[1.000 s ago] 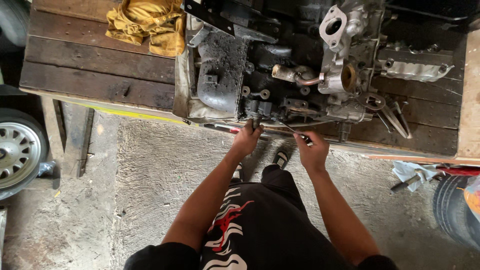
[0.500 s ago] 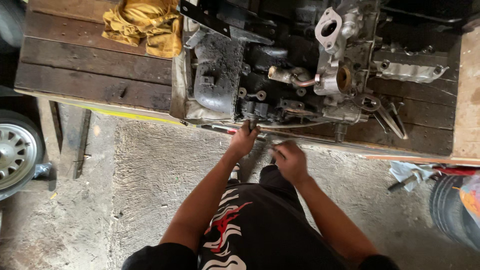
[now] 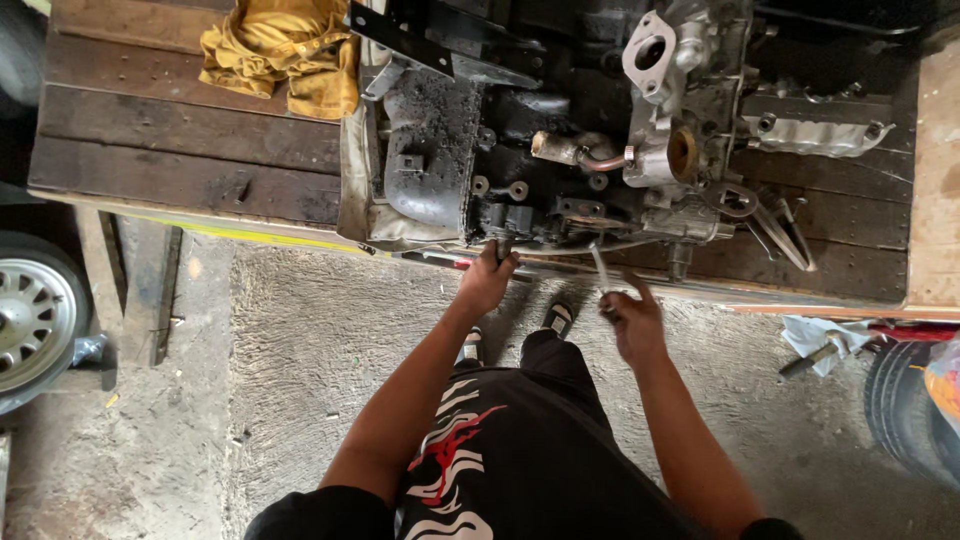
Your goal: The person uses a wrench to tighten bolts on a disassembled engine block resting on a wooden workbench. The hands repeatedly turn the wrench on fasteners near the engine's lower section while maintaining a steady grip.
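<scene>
Change: since the earlier frames the right hand (image 3: 632, 322) has been drawn back from the desk edge towards the body, while the left hand (image 3: 487, 280) has stayed at the engine's lower edge.
Left hand: fingers are closed around a dark part at the bottom edge of the grimy black and grey metal engine block (image 3: 560, 140); a thin red-handled tool (image 3: 450, 262) lies just beside it along the desk edge.
Right hand: fingers are closed around a thin pale metal rod (image 3: 600, 270), which is held tilted, its tip up near the engine's underside.
Engine: it is laid on the dark wooden plank desk (image 3: 180, 150), close to the near edge.
Desk: a crumpled yellow cloth (image 3: 280, 50) is seen at the far side, left of the engine; a silver ribbed metal cover (image 3: 815, 135) lies to the engine's right.
Floor: rough concrete floor (image 3: 300, 380); a silver alloy car wheel (image 3: 30, 320) stands at the left, a black tyre (image 3: 905, 410) at the right.
</scene>
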